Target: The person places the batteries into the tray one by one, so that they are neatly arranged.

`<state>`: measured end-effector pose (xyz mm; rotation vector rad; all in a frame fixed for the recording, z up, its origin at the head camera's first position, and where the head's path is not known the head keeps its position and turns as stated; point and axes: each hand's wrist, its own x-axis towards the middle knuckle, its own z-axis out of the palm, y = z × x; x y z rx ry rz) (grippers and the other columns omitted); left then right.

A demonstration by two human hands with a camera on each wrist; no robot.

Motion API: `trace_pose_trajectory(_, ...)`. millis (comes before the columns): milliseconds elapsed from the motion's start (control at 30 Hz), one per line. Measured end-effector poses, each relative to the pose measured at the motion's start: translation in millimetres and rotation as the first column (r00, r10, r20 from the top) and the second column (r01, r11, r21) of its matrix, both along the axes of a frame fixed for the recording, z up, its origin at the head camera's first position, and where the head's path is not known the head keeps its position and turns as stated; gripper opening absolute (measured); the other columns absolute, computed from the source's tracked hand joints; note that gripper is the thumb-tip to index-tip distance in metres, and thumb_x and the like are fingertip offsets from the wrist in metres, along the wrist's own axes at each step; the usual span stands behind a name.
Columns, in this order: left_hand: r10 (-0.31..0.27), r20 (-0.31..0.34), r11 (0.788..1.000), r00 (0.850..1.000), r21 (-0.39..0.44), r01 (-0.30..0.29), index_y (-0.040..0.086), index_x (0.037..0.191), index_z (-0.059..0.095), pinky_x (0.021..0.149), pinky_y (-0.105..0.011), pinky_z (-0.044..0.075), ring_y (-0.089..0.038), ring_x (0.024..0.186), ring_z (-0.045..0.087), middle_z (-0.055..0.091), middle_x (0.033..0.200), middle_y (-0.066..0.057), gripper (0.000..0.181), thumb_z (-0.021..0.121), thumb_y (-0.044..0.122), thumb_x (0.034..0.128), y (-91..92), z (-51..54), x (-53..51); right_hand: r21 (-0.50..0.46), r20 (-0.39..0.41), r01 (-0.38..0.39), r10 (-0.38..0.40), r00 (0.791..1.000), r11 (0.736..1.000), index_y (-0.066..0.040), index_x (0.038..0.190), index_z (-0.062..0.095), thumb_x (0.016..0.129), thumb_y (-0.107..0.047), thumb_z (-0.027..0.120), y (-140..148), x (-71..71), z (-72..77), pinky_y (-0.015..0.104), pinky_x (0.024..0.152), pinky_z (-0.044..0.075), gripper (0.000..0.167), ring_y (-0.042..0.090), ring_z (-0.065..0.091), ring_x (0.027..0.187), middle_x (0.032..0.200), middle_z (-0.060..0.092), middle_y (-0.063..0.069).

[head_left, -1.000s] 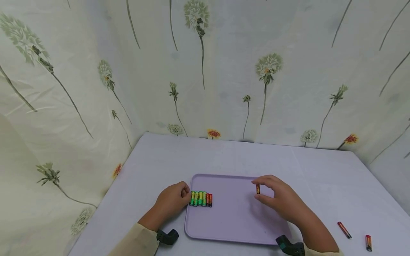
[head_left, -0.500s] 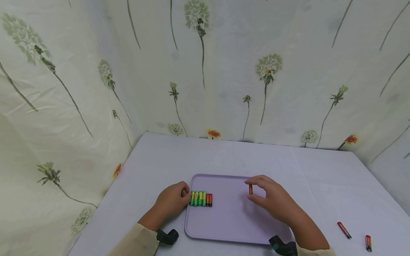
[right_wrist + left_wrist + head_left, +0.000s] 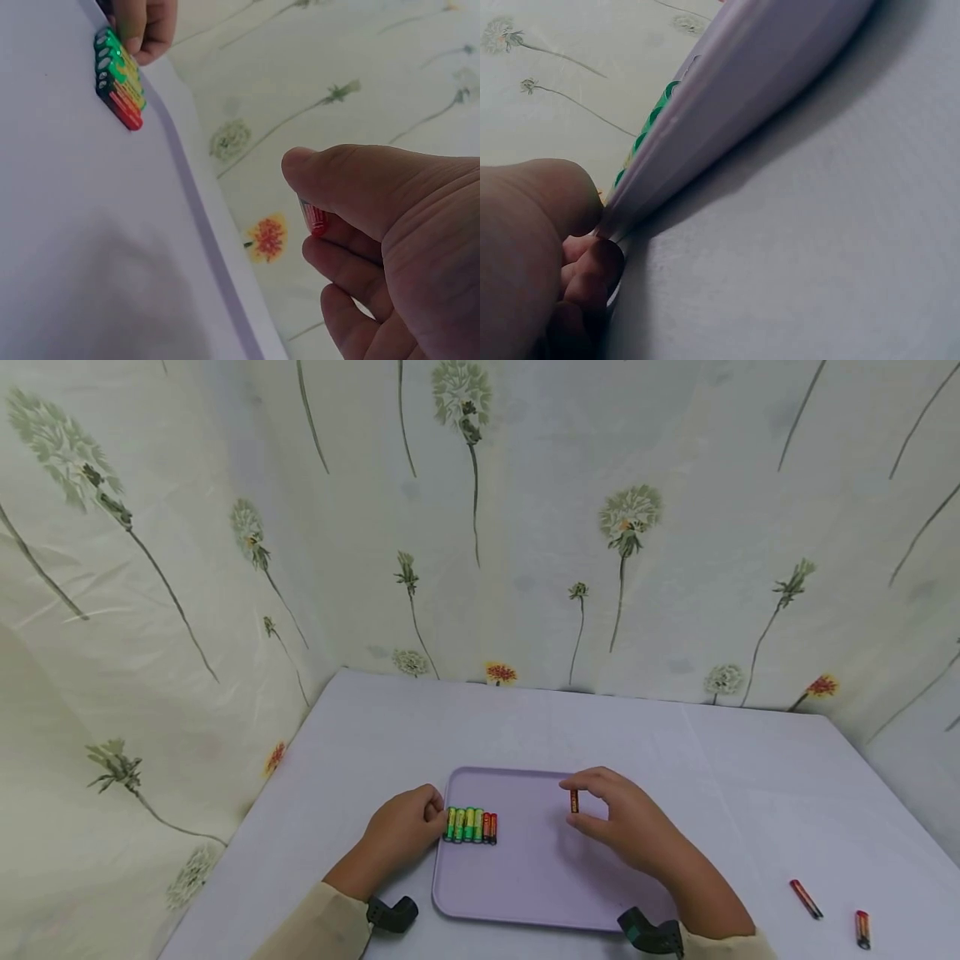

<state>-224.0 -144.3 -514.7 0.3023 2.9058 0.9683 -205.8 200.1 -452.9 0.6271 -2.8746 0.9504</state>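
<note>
In the head view a red-and-black battery (image 3: 574,802) stands upright between the thumb and fingers of my right hand (image 3: 633,828), held above the purple tray (image 3: 517,889). Its red end (image 3: 316,225) shows in the right wrist view; the thumb hides part of it. My left hand (image 3: 403,831) grips the tray's left rim (image 3: 656,154), thumb on top and fingers curled beneath. Beside that hand, inside the tray, several green batteries (image 3: 464,826) lie side by side, followed by two red batteries (image 3: 490,828) at the row's right end.
Two more red batteries lie on the white tablecloth right of the tray: one slanted battery (image 3: 806,899) and one nearer battery (image 3: 863,930). A flower-printed curtain (image 3: 525,527) hangs behind the table and along its left side.
My right hand has moved left over the tray, carrying the upright battery closer to the row. The left hand and the batteries lying in the tray have stayed put.
</note>
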Motion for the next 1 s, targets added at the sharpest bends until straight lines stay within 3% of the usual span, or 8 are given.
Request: trace_pose_trajectory(1000, 0.013, -0.004, 1.0, 1.0, -0.008, -0.013, 0.021, 0.094, 0.061, 0.063, -0.029, 0.042, -0.01, 0.07, 0.053, 0.058, 0.076, 0.01, 0.011, 0.068, 0.029, 0.0988, 0.7, -1.1, 0.0, 0.077, 0.055, -0.072, 0.068, 0.996, 0.994, -0.019, 0.13, 0.071, 0.091, -0.021, 0.083, -37.9, -6.7, -13.3, 0.049, 0.107, 0.049, 0.041, 0.02, 0.061, 0.128, 0.132, 0.064, -0.008)
